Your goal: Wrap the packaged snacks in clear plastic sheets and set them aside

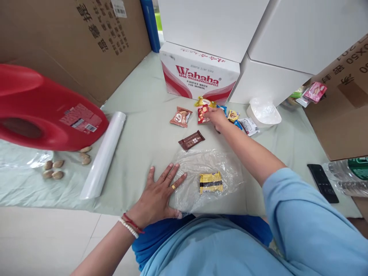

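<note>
My left hand (161, 189) lies flat with fingers spread on the table, its fingertips at the left edge of a sheet of clear plastic wrap (186, 191). On that wrap rests a yellow snack packet (211, 182) with a dark band. Stretched out to the back, my right hand (218, 119) has its fingers closed on a red snack packet (202, 114); some fingers are hidden. Around it lie a yellow packet (205, 102), a small yellow wrapped piece (233, 115) and a white packet (249, 126). An orange-brown packet (181, 117) and a dark brown bar (191, 140) lie to its left.
A Wahaba-like printed carton (198, 73) stands behind the snacks. To the right are a white bowl (264, 113), a black phone-like object (322, 183) and clear bottles (339, 170). Leftward lie a white roll (105, 153), a red jug (57, 111) and several brown nuts (57, 164).
</note>
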The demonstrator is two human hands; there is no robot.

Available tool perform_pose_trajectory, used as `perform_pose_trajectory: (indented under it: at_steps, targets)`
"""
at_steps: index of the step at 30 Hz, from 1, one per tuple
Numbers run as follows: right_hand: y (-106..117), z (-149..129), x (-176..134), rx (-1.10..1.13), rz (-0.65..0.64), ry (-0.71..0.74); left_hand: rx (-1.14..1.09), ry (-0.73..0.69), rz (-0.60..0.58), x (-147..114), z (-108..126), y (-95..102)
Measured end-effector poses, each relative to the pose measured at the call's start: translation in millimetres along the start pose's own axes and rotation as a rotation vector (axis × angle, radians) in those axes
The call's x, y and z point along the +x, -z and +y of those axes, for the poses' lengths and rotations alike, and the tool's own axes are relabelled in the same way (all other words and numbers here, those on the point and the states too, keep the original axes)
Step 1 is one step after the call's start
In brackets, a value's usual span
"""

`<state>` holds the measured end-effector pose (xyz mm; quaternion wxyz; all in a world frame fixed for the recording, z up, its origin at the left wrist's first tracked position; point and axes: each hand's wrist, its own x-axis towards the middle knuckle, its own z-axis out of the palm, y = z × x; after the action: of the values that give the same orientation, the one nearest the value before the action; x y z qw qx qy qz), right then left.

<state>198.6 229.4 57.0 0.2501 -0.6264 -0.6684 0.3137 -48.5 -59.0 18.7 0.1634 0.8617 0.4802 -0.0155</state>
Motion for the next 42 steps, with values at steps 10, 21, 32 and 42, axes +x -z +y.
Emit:
perform_pose_trajectory:
  at_steps: [10, 21, 32, 42]
  targets:
    - [57.6, 5.4, -174.5, -0.267, -0.388, 0.597, -0.007, 0.010, -0.015, 0.4, 3.5, 3.3]
    - [77.2, 25.5, -261.2, -0.600, -0.901, 0.600, -0.039, 0.050, -0.089, 4.8, 5.1, 7.9]
    - [139.8, 39.6, -265.9, 0.086, -0.407, 0.235, 0.046, -0.039, 0.233, -19.3, 2.3, -0.7]
    - [82.5, 13.9, -249.5, -0.304, -0.266, 0.426, 0.015, -0.262, 0.340, -33.5, 37.1, 14.7]
